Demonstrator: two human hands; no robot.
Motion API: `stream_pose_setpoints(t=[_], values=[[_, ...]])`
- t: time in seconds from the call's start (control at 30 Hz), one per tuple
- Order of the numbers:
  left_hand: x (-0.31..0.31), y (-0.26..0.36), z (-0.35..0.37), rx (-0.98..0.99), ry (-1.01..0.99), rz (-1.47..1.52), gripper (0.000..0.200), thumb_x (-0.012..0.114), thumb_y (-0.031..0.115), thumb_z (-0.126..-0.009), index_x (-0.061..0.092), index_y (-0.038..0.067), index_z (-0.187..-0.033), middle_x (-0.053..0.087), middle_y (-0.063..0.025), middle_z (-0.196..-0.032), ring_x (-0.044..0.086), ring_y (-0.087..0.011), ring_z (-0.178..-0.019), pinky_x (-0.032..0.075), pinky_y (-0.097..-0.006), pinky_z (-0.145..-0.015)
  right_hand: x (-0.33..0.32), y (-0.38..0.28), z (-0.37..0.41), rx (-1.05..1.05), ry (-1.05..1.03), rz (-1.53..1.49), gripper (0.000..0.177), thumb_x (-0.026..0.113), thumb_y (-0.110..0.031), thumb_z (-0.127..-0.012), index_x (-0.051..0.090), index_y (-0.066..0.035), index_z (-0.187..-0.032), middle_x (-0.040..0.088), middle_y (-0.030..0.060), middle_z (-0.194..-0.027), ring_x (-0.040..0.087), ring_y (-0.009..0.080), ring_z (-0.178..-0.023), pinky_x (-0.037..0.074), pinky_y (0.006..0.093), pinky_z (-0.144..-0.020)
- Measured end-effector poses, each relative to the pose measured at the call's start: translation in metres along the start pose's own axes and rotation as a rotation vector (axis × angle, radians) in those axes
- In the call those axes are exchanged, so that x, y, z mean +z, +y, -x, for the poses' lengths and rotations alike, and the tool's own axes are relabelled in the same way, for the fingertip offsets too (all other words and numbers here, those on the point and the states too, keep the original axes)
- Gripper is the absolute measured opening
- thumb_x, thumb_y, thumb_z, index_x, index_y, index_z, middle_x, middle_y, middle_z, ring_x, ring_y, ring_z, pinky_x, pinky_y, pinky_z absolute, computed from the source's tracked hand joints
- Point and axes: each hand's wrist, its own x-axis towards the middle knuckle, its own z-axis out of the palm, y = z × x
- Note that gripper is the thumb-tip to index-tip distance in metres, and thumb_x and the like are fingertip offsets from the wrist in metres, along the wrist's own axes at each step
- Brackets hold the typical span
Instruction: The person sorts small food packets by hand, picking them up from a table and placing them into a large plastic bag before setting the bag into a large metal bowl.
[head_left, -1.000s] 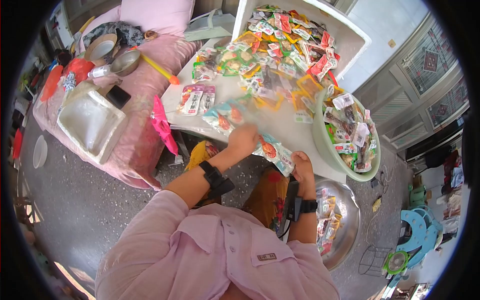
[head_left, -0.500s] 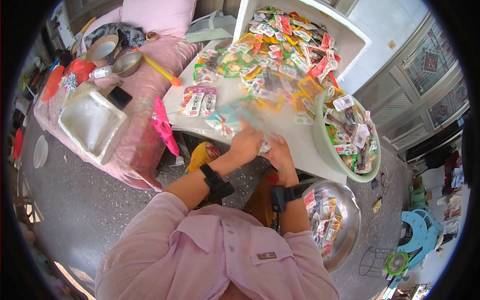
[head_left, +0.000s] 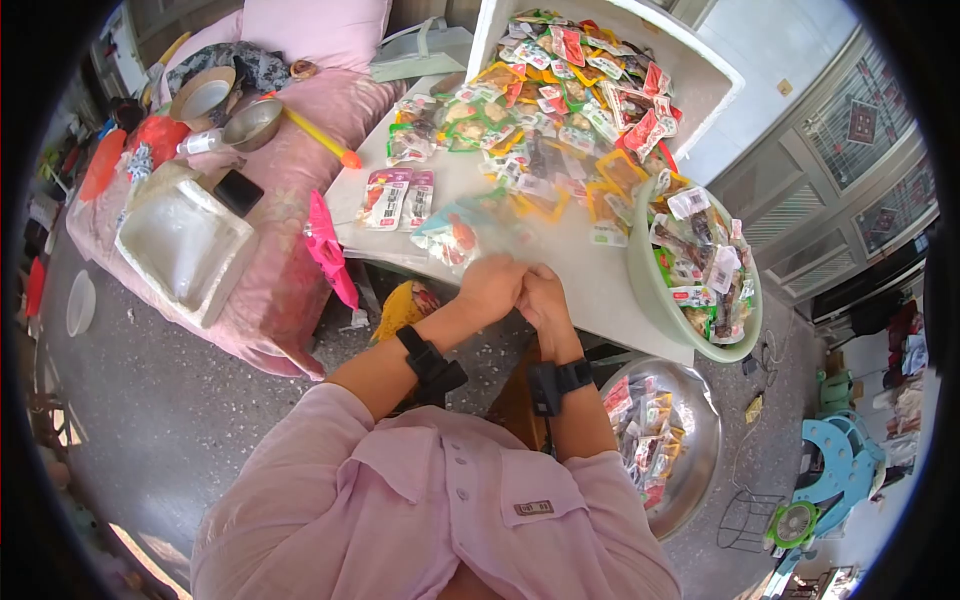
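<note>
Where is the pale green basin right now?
Head view: the pale green basin sits at the table's right end, right of the left hand and right hand holding the clear bag, near the floor's steel bowl.

Pink buttoned shirt (head_left: 440,510) with rolled sleeves, 2 black wrist straps (head_left: 432,357)

- Just one cam, head-mounted fisheye, pointing forward and steeply down over the wearer's chest.
- Left hand (head_left: 490,285) and right hand (head_left: 541,296) close, mid-frame; table (head_left: 598,288) just beyond.
</note>
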Motion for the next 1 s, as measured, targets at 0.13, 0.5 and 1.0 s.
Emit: stream_pose_setpoints(t=[0.13, 0.5, 1.0], values=[[-0.018, -0.006, -0.016, -0.029, 0.044, 0.066, 0.003, 0.048, 0.008, -0.068, 0.048, 0.006, -0.068, 0.047, -0.0127, -0.065, 0.05, -0.031, -0.064, 0.039, -0.0404, -0.054, -0.016, -0.01, 0.006, -0.128, 0.093, 0.23, 0.017, 0.052, -0.009, -0.074, 0.047, 0.0, -0.087, 0.051, 0.0066, -0.07, 0.051, 0.0121, -0.056, 0.036, 0.0198, -0.041], [-0.07, -0.016, -0.083, -0.422, -0.094, 0.518, 0.009, 0.045, 0.009, -0.076, 0.051, 0.003, -0.076, 0.049, -0.0054, -0.067, 0.046, -0.0128, -0.064, 0.038, -0.0259, -0.056, 0.029, -0.085, 0.001, -0.341, -0.216, 0.327, 0.017, 0.052, -0.011, -0.073, 0.049, -0.001, -0.086, 0.05, 0.0041, -0.064, 0.044, 0.0091, -0.045, 0.032, 0.0199, -0.038], [-0.082, 0.075, 0.011, 0.093, -0.066, 0.306, 0.004, 0.049, 0.006, -0.069, 0.047, 0.004, -0.068, 0.046, -0.0115, -0.064, 0.048, -0.029, -0.057, 0.037, -0.0381, -0.05, 0.029, -0.046, 0.11, -0.088, -0.205, -0.219, 0.01, 0.044, -0.012, -0.081, 0.05, -0.004, -0.084, 0.052, 0.0037, -0.074, 0.052, 0.0118, -0.065, 0.043, 0.0231, -0.056]])
